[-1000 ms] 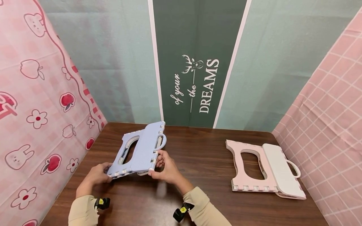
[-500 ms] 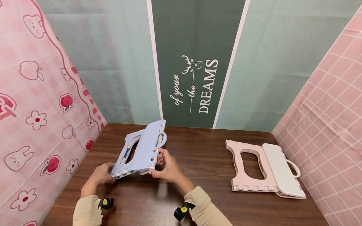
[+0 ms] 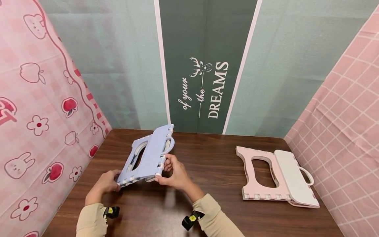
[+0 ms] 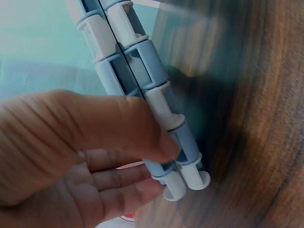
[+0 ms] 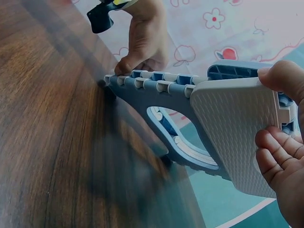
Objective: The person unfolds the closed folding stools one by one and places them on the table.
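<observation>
The person's right hand pinches the near right corner of a light blue plastic folding stool: the thumb sits on the edge, and bent fingers press the white bumpy panel underneath. The left hand pinches the near left corner, with its thumb over the hinges and its fingers on the other side. Both hands have a firm hold, so the stool is held at two ends.

The stool is on the left side of the dark brown wooden table. Compared with a second ago, it leans more: its right end is a bit higher, and the left hand is a little further right. So its underside is easier to reach, but it is still folded. Its left end is low, and I can't tell if it touches the wood.

Well apart, on the right, a pink and white plastic folding stool lies flat, folded too, and hasn't moved.
</observation>
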The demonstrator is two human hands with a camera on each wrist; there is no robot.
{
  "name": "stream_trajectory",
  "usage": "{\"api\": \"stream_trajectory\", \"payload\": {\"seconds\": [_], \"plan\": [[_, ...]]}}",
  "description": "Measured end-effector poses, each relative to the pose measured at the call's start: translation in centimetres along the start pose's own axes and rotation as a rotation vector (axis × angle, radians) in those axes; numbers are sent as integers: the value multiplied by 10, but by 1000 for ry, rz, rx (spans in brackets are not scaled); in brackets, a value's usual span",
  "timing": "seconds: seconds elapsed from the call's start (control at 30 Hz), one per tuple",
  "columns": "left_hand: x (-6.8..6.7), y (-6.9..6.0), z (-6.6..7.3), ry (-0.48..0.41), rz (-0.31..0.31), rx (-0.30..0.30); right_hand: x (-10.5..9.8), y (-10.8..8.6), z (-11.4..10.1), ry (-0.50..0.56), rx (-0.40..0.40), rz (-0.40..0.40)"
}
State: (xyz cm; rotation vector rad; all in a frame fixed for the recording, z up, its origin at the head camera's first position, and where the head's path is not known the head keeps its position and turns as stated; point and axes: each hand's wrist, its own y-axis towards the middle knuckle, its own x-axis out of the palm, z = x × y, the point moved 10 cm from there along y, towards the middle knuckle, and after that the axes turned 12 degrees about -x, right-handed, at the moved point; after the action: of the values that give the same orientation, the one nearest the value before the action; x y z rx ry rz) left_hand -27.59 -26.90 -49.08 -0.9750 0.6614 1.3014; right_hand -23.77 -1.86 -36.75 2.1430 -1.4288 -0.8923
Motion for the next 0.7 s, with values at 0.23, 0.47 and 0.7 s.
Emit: {"api": "stream_trajectory", "payload": {"seconds": [0.23,0.47,0.7], "plan": [[-1,0,4,0,2,5,-1,5,-9,-21,-4,1],[1,0,9,-21,2,23,-2,6,-10,-23,21,18],[8,-1,9,-35,-5,-5,-3,5,-8,15,39,31]]}}
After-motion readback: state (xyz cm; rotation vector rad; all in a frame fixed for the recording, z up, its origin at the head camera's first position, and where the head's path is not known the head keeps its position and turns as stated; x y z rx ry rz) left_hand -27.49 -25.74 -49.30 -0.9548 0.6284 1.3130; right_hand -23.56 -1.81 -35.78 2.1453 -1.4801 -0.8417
